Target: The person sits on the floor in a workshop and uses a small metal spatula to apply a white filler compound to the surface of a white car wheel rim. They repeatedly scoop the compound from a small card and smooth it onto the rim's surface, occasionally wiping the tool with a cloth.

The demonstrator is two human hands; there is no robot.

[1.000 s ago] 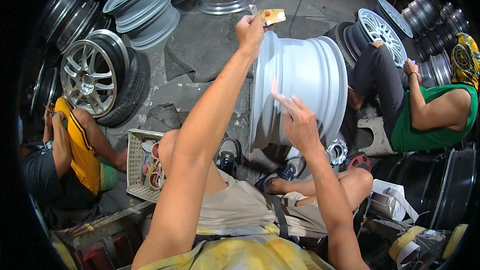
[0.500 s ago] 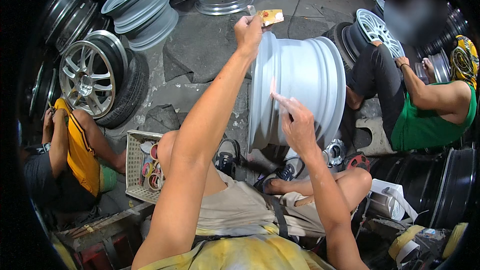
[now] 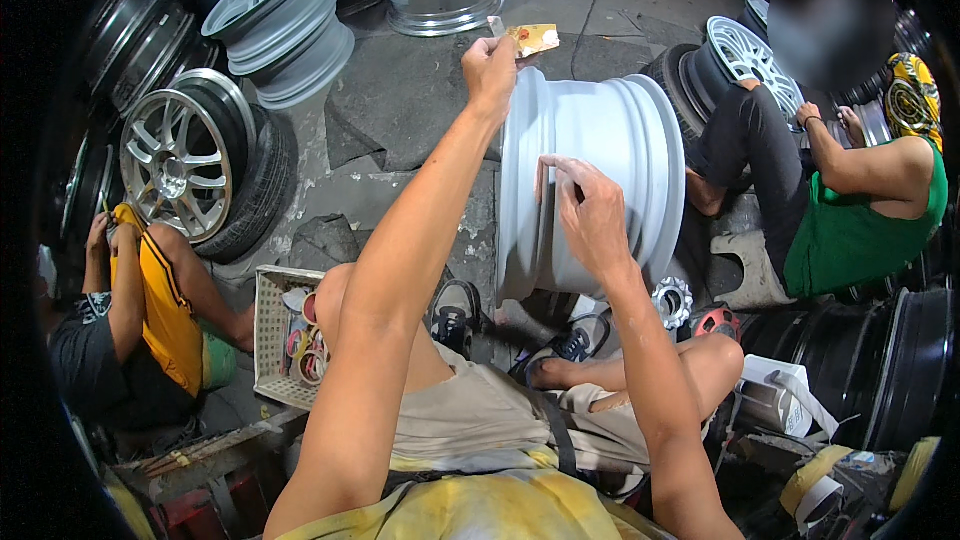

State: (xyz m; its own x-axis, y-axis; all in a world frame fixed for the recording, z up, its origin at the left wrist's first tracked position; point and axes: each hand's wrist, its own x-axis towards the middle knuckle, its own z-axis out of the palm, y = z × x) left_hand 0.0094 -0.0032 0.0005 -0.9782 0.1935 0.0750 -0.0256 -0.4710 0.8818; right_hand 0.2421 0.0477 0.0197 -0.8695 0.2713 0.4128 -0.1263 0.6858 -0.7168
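A pale grey wheel rim [image 3: 600,130] stands on its side in front of me. My right hand [image 3: 595,215] is at its near face, with a finger stretched out to the ridge at the left and nothing seen in the hand. A pinkish smear [image 3: 541,185] marks the rim beside that fingertip. Above the rim's upper left edge, my left hand [image 3: 490,70] is closed on a yellow card [image 3: 538,39] carrying white and reddish dabs. A small pale strip [image 3: 495,26] sticks up by the same fingers; I cannot tell what it is.
At left, a person in yellow shorts [image 3: 165,310] sits near a spoked wheel [image 3: 175,165]; a cream basket [image 3: 262,340] with tape rolls stands by my knee. To the right, a person in a green top [image 3: 870,215] sits beside another wheel [image 3: 755,60]. Grey rims [image 3: 285,30] are stacked behind.
My right hand's fingertip has shifted slightly up along the rim's ridge, and the hand has turned a little. The left hand still holds the card, slightly lower in view.
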